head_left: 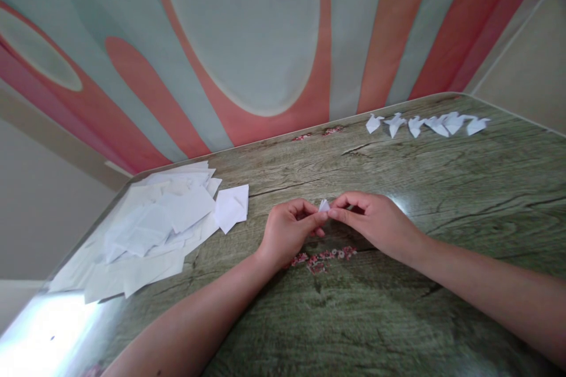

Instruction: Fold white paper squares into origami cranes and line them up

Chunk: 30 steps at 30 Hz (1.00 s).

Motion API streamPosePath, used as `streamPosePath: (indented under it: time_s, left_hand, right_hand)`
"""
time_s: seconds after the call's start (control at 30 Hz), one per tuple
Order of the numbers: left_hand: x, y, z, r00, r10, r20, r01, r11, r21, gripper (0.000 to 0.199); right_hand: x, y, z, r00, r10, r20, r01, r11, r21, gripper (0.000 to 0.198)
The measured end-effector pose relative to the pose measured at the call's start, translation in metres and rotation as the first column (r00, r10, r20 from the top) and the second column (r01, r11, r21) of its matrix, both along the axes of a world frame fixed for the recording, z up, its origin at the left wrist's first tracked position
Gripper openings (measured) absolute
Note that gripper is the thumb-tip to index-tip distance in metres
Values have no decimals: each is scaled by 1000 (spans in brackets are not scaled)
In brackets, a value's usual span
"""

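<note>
A small folded piece of white paper is pinched between both hands above the middle of the table. My left hand grips it from the left, thumb on the near side, and hides much of it. From the right, my right hand pinches its edge between thumb and fingertips. Only a pale pointed part of the paper shows above the fingers.
A spread pile of white paper sheets covers the table's left side, with a few separate sheets beside it. Several folded paper birds stand in a row at the back right. A patterned wall hanging borders the wood-grain table.
</note>
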<state>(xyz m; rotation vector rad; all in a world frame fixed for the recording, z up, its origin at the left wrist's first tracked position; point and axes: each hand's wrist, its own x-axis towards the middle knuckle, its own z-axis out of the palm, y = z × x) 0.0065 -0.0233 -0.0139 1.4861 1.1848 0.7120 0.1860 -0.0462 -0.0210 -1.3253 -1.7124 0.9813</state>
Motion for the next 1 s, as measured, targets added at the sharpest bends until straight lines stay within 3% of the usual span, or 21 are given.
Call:
streamPosePath:
  time_s: [0.2,0.33,0.43,0.5,0.57,0.8,1.0]
  left_hand:
    - [3,-1,-1,998,-10,62,12,999,-34,20]
    - [4,-4,-2,999,-27,17,27,1000,11,20]
    - [0,0,-3,992,-35,-125,57,983,176,17]
    - [-6,5,-3,973,-29,-231,106,938,330,9]
    - [-12,11,-3,963,-29,-269,141,901,410,23]
    - [-13,14,-7,960,-24,-280,155,877,454,13]
    - [-10,10,-8,940,-26,-341,202,847,492,6]
  right_hand:
    - [-4,-1,-11,988,-17,152,-8,987,162,16]
    - [-5,-4,-12,972,-16,235,-46,966,256,17]
    - [-3,-2,-13,970,-26,242,-50,952,303,17]
    - [2,4,-16,963,-22,268,-76,935,347,16]
    - [7,10,-20,948,-12,319,-117,916,384,15]
    - [18,19,-29,910,-5,415,-153,925,347,6]
    - [17,16,-26,945,-22,326,-102,928,357,12]
